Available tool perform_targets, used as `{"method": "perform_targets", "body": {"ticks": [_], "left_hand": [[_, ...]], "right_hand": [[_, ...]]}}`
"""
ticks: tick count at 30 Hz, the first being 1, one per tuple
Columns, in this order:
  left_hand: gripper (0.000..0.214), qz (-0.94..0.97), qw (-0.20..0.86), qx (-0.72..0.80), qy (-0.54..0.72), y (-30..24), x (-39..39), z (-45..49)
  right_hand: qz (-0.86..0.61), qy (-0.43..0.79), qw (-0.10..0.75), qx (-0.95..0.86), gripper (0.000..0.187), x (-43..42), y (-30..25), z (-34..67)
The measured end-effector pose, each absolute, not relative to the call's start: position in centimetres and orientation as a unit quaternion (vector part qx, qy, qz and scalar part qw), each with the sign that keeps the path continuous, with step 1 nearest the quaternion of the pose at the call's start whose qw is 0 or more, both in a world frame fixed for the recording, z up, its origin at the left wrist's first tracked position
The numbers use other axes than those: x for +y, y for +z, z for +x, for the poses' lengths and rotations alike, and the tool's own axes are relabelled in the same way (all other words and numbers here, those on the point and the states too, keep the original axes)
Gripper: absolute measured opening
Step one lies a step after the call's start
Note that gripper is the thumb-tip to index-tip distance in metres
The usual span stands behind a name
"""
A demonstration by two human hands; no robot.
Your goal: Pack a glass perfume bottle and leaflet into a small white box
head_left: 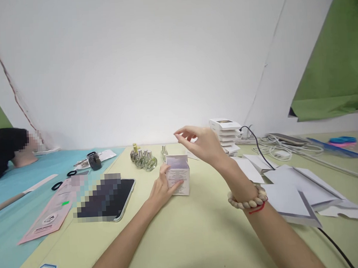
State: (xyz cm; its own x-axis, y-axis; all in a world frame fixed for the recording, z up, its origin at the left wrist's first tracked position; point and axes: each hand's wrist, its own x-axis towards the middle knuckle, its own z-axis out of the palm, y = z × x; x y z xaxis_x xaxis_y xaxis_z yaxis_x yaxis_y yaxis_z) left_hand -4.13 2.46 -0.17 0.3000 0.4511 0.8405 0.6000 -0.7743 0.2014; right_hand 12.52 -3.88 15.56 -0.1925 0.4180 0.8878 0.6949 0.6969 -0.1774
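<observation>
My left hand (163,187) is wrapped around a small upright carton (179,181), with the thumb across its printed front. The carton's top flap stands up, showing a lilac panel. Above and to the right of it hangs my right hand (201,144), with loosely curved fingers and the thumb and fingertips close to each other. I see nothing held in it. Behind the carton stands a single glass perfume bottle (164,152). A group of several perfume bottles (144,159) with silver and gold tops is left of that one.
White boxes (225,125) are stacked at the back right. Unfolded white cartons (290,196) lie beside my right forearm, near coiled cables (277,151). A phone-like device (126,198), pink packet (47,221), dark jar (94,161) and mannequin head (8,147) are on the left.
</observation>
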Motion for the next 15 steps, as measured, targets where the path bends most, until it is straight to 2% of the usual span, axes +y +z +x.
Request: {"method": "perform_targets", "body": {"ticks": [5,10,13,15], "left_hand": [[0.044,-0.822,0.118,-0.343,-0.439,0.2,2.2,-4.4],[0.036,-0.801,0.126,-0.399,-0.429,-0.4,2.4,-4.2],[0.042,-0.792,0.120,-0.347,-0.488,1.1,1.5,-4.4],[0.045,-0.747,0.115,-0.272,-0.596,3.9,-0.7,-5.0]], "right_hand": [[-0.352,-0.175,0.625,-0.675,0.026,-5.0,15.9,13.2],[-0.417,-0.198,0.625,-0.629,0.020,-4.2,15.6,13.5],[-0.360,-0.187,0.681,-0.609,0.023,-7.2,16.6,13.1],[-0.271,-0.166,0.742,-0.590,0.023,-10.9,17.1,13.7]]}}
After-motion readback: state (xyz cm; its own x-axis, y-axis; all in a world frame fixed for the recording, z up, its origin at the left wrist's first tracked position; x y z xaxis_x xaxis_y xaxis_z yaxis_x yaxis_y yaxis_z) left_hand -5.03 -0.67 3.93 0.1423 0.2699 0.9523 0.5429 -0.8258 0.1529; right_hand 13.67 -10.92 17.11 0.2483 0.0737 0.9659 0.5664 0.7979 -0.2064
